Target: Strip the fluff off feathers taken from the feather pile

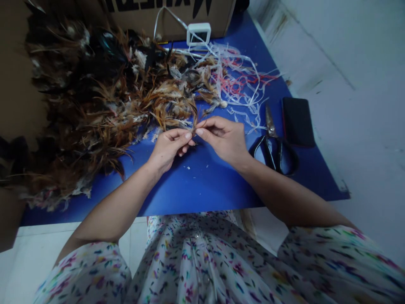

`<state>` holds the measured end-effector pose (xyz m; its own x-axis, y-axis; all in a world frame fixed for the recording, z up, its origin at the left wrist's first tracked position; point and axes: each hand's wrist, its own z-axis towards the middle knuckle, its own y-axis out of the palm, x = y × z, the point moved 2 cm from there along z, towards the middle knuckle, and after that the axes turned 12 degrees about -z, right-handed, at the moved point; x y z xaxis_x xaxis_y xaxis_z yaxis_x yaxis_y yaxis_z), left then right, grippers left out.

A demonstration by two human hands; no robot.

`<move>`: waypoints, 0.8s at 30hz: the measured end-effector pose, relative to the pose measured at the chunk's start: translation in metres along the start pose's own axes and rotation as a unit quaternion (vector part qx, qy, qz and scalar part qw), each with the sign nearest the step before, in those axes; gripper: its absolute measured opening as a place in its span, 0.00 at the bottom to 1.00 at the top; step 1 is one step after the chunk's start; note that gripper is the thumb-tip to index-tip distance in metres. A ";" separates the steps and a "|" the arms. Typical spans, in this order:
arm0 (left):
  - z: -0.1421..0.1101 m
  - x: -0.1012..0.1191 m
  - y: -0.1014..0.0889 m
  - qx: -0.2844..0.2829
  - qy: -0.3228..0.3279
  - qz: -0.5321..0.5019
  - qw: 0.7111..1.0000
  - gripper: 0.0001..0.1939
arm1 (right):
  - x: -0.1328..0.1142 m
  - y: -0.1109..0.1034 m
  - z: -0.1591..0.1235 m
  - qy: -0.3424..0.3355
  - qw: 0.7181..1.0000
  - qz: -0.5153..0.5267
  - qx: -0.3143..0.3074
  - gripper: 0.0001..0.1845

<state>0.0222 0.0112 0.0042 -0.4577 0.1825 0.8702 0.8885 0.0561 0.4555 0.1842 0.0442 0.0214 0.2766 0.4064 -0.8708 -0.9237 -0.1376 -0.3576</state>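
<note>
My left hand (171, 146) and my right hand (223, 138) meet fingertip to fingertip over the blue table (202, 185). Both pinch the stem ends of a small bunch of brown and orange feathers (177, 110) that fans away from me. A large heap of dark and brown feathers (91, 101) lies to the left of my hands, spreading to the table's left edge.
Black-handled scissors (274, 145) lie right of my right hand, beside a black phone (297, 121). A tangle of white and red plastic strips (236, 82) sits behind. A cardboard box (171, 14) and a small white square device (198, 33) stand at the back.
</note>
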 end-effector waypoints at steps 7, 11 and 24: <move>0.000 0.000 0.001 0.003 -0.001 0.002 1.000 0.20 | -0.001 0.000 -0.001 -0.001 1.000 -0.017 -0.004 0.12; -0.001 0.001 0.001 0.003 -0.002 0.009 1.000 0.19 | -0.001 -0.001 -0.001 -0.012 1.000 -0.021 -0.009 0.13; -0.001 0.002 0.001 0.019 -0.002 -0.003 1.000 0.15 | 0.005 -0.001 0.004 0.026 0.999 0.034 -0.004 0.15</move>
<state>0.0221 0.0108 0.0064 -0.4630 0.1863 0.8665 0.8863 0.0944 0.4533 0.1855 0.0503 0.0190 0.2268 0.3490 -0.9093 -0.9385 -0.1711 -0.2998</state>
